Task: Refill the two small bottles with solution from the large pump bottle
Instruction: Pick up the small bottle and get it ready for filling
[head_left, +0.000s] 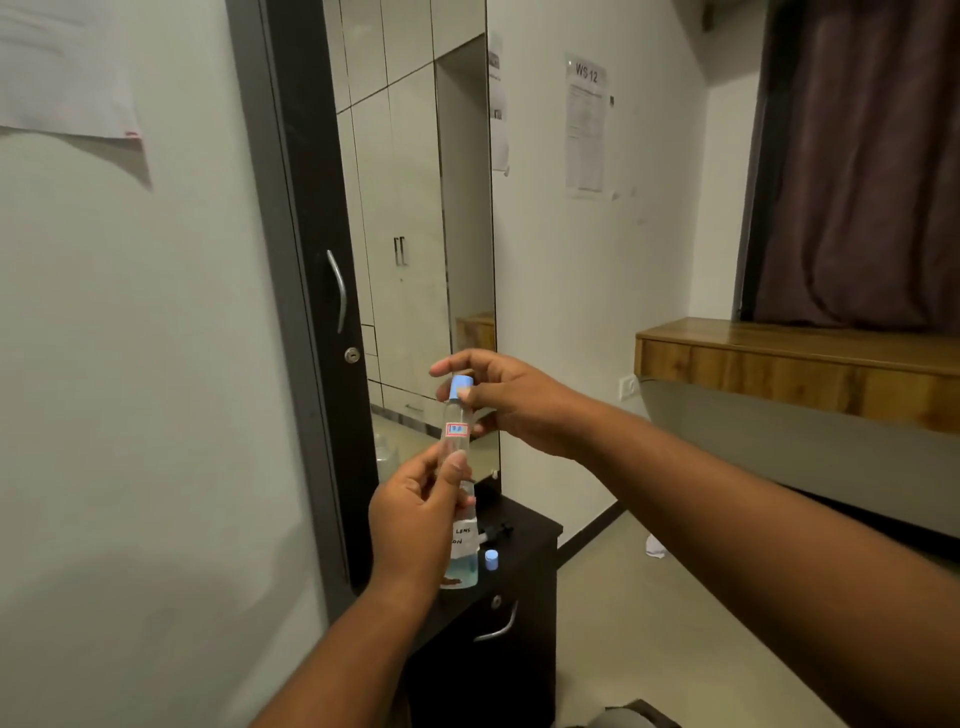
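The left hand (415, 512) is curled round the lower part of a small clear bottle (456, 431), thumb up along its front, holding it upright in the air in front of the mirror (415, 208). The right hand (506, 400) comes in from the right; its thumb and fingers pinch the blue cap (461, 387) on top of that bottle. Below the hands, on the dark worktop (530, 540), stands the large bottle (465, 556) with a handwritten label and a little bluish liquid at its bottom, partly hidden by the left hand. Just beside it lies a second blue cap (491, 560), and behind it a dark pump head (496, 531).
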